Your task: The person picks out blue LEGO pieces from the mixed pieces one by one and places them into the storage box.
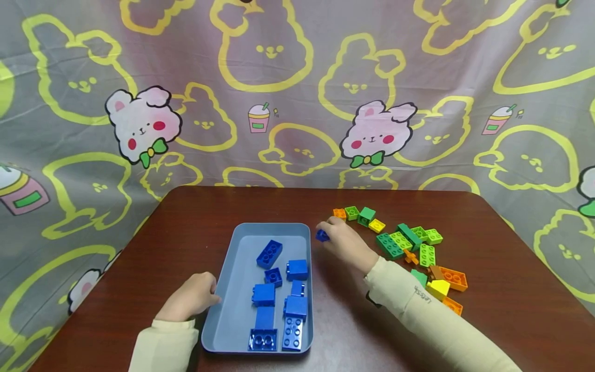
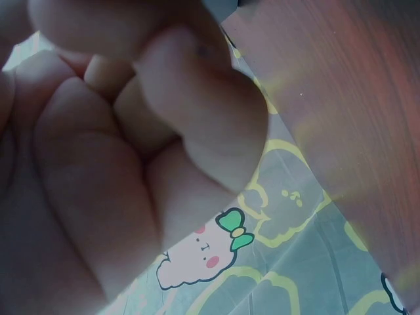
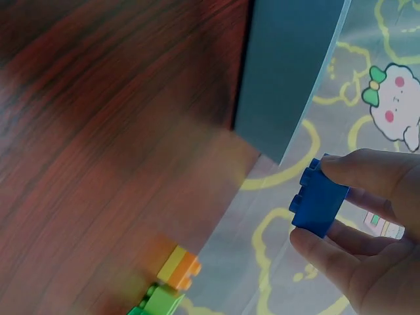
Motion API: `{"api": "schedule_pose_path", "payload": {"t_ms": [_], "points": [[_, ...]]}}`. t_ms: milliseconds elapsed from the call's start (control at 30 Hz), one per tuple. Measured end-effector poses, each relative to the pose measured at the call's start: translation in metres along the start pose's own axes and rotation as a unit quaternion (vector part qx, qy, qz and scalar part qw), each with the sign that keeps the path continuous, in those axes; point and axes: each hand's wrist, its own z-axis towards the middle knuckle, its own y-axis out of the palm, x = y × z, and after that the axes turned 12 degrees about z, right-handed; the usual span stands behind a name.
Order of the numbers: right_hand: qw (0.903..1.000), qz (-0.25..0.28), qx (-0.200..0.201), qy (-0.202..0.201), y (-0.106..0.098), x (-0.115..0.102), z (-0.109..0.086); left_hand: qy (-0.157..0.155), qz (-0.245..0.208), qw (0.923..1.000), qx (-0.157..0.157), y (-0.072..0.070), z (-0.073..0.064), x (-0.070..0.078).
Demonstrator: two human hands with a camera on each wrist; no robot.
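Note:
My right hand [image 1: 341, 240] pinches a blue toy building brick [image 3: 319, 202] between thumb and fingers, just outside the right rim of the tray near its far corner. In the right wrist view the brick's studs face away from the palm. A grey-blue tray [image 1: 237, 289] holds several blue bricks, among them an eight-stud one [image 1: 293, 332] and a long one [image 1: 269, 254]. At the tray's left rim my left hand [image 1: 190, 295] has its fingers curled, with the thumb over the edge. The left wrist view shows those bent fingers [image 2: 203, 111] close up.
On the right of the brown table [image 1: 204, 222] lie several green, yellow and orange bricks, including a dark green one [image 1: 389, 245], an orange one [image 1: 454, 279] and a yellow one [image 1: 438, 289]. My right forearm passes beside them. A patterned curtain [image 1: 288, 108] hangs behind the table.

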Motion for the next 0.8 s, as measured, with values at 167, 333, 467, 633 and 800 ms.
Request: {"api": "schedule_pose_path", "payload": {"t_ms": [167, 333, 467, 633, 800], "points": [[0.9998, -0.001, -0.004, -0.02, 0.005, -0.008, 0.005, -0.002, -0.002, 1.0, -0.001, 0.0, 0.0, 0.0], [0.9979, -0.006, -0.009, -0.063, 0.01, -0.013, 0.011, -0.002, -0.004, 1.0, 0.001, 0.0, 0.0, 0.0], [0.9963, -0.008, -0.019, -0.083, 0.014, -0.016, 0.013, -0.001, -0.006, 1.0, 0.004, 0.0, -0.001, 0.001], [0.9944, -0.004, -0.038, -0.098, 0.018, -0.02, 0.016, -0.001, -0.008, 1.0, 0.005, -0.001, 0.0, 0.001], [0.9942, -0.012, -0.055, -0.091, 0.02, -0.024, 0.018, -0.001, -0.011, 0.9999, 0.003, -0.002, 0.0, 0.0]]}}
